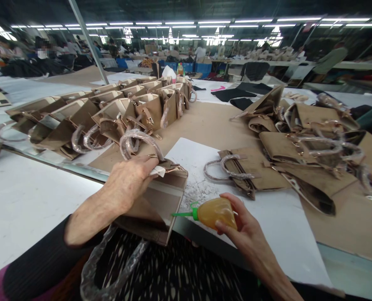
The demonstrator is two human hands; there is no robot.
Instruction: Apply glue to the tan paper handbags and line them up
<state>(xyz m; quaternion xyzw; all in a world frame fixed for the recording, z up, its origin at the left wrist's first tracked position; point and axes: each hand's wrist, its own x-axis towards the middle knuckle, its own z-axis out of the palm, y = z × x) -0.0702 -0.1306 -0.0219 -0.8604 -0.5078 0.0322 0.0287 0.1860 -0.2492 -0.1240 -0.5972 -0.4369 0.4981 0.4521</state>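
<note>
Amber-coloured, the squeeze bottle (pixel 215 212) sits in the worker's right hand (pixel 240 221), the fingers curled partway closed around its base, with the thumb on the near side. Its green nozzle (pixel 182 214) points left, the tip right at the open mouth of a taupe handbag (pixel 162 200); from where I stand I can't tell whether it touches the edge. That bag lies tilted at the near edge of the table, its mouth facing right, one plastic-wrapped handle (pixel 93 267) hanging over the worker's lap. The left hand (pixel 126 184) has its fingers bent over the bag's far side, gripping it beside a small white tag (pixel 158 171). I'd judge the step in hand to be running liquid, probably glue, along the bag's edge or lining. As I see it, the next move calls for a steady left grip to keep that mouth spread, and a light squeeze while the tip follows the seam, lest a drop stain the panel. Open handbags (pixel 150 110) stand in rows at far left; flatter ones (pixel 262 169) lie to the right, partly on a white sheet (pixel 286 234).
</note>
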